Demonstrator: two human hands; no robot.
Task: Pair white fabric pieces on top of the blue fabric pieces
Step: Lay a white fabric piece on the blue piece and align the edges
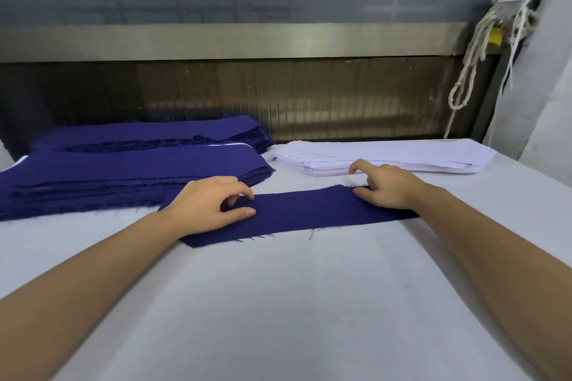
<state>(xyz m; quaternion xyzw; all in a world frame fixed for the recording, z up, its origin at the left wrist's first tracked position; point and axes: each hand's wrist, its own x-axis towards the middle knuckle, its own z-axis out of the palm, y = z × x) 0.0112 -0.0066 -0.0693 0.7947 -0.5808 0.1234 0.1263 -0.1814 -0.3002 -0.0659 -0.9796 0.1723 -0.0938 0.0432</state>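
Tabletop (294,303): 1 blue piece (303,210) lies flat just ahead of me, alone, probably laid out to receive a white one. Left hand (207,207) rests on its left end, fingers (238,189) loosely curled, thumb and index apart, pinching nothing I can see. Right hand (387,185) presses the right end with curled fingers, index lifted. Together they seem to be flattening it. Beyond: 2 blue stacks (123,173) at far left, white stack (387,155) at far right, near the right hand.

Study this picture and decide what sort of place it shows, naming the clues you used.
Most likely a garment workshop: stacks of cut blue pieces, a stack of white pieces beside them, and a wide cloth-covered table for laying them out.
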